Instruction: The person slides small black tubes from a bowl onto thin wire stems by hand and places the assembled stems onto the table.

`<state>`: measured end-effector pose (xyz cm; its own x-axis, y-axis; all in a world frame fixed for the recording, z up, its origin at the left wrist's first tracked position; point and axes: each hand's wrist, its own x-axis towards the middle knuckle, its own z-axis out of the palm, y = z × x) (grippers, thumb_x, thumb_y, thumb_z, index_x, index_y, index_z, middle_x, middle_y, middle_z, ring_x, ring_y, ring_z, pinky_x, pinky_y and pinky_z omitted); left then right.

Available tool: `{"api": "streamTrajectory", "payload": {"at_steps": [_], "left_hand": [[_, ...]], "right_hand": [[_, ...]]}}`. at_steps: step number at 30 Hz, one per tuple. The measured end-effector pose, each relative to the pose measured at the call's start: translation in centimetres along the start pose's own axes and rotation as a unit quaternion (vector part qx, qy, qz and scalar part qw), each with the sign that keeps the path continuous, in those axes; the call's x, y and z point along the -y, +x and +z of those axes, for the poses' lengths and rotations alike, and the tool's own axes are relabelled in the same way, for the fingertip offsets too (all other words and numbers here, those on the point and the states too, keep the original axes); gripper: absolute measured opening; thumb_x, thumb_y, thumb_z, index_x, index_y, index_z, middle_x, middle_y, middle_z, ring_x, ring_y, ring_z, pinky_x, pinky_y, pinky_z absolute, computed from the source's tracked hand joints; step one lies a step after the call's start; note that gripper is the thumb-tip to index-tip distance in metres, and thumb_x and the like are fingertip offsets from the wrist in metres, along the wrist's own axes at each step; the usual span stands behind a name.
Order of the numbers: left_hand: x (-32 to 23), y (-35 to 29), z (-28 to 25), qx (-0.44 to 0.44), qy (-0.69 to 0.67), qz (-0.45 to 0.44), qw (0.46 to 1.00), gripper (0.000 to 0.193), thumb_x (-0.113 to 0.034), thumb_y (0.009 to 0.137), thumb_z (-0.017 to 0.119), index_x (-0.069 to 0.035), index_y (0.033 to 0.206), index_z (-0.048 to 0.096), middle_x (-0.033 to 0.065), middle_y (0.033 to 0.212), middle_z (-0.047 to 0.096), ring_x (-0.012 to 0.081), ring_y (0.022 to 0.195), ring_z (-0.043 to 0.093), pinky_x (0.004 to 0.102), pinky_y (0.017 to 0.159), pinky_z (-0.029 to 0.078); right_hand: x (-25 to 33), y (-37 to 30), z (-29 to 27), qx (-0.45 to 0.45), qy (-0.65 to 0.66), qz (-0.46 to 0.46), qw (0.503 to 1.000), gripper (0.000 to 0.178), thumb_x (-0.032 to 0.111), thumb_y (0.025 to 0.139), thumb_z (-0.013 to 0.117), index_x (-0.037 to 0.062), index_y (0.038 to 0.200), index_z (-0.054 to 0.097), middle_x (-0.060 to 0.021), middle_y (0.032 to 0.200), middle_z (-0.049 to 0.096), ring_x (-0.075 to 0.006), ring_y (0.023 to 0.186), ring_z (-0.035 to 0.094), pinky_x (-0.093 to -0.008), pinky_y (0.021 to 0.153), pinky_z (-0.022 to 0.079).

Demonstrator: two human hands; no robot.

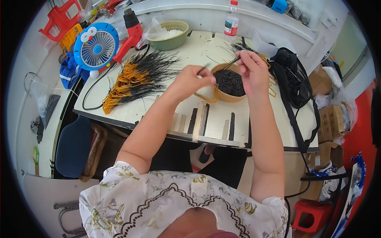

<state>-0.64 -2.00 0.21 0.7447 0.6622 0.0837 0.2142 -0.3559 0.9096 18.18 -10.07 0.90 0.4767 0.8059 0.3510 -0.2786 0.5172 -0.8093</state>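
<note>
My left hand (191, 82) is closed in a pinch at the left side of a round tan bowl (228, 97). A thin yellow-and-black wire (206, 98) loops below its fingers, and a blurred dark end shows above them. Over the bowl's right rim, my right hand (254, 68) pinches thin black wire ends (232, 62). Many short black tube pieces (229, 82) fill the bowl. Farther back, partly behind my right hand, lie more black and yellow wires (260, 55). On the left of the table spreads a large pile of yellow wires with black ends (133, 77).
A red heat gun (133, 33) and a blue fan (96, 47) stand at the far left. Behind are a green basket (170, 43) and a bottle (231, 20). A black bag (287, 67) lies at right. Tape strips (192, 121) line the table's (158, 105) front edge.
</note>
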Motion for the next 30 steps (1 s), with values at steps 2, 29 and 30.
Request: {"api": "streamTrajectory", "payload": {"at_steps": [2, 29, 30], "left_hand": [[-0.5, -0.2, -0.3, -0.011, -0.087, 0.0, 0.996, 0.025, -0.024, 0.088, 0.057, -0.002, 0.084, 0.067, 0.0019, 0.078, 0.064, 0.0084, 0.074, 0.055, 0.0232, 0.071, 0.043], [0.1, -0.2, 0.6, -0.12, 0.011, 0.155, 0.981, 0.036, -0.014, 0.096, 0.042, -0.003, 0.13, 0.049, 0.0039, 0.078, 0.058, 0.0105, 0.066, 0.052, 0.0281, 0.072, 0.048], [-0.1, -0.2, 0.6, -0.115, 0.01, 0.155, 0.981, 0.036, -0.014, 0.096, 0.042, -0.003, 0.13, 0.049, 0.0039, 0.078, 0.058, 0.0105, 0.066, 0.052, 0.0281, 0.072, 0.048]], "right_hand": [[0.1, 0.0, -0.1, 0.03, 0.045, 0.06, 0.997, 0.014, 0.011, 0.09, 0.06, -0.0011, 0.093, 0.064, -0.0011, 0.07, 0.059, -0.0046, 0.053, 0.048, -0.0167, 0.048, 0.036], [-1.9, -0.6, 1.6, 0.037, -0.156, -0.008, 0.987, 0.01, 0.011, 0.082, 0.067, 0.0045, 0.078, 0.062, 0.0032, 0.065, 0.055, -0.0025, 0.054, 0.044, -0.018, 0.049, 0.032], [-1.9, -0.2, 0.9, 0.027, -0.177, -0.003, 0.984, 0.01, 0.012, 0.083, 0.067, 0.0052, 0.078, 0.061, 0.0036, 0.064, 0.055, -0.0024, 0.054, 0.044, -0.0179, 0.049, 0.033]]}}
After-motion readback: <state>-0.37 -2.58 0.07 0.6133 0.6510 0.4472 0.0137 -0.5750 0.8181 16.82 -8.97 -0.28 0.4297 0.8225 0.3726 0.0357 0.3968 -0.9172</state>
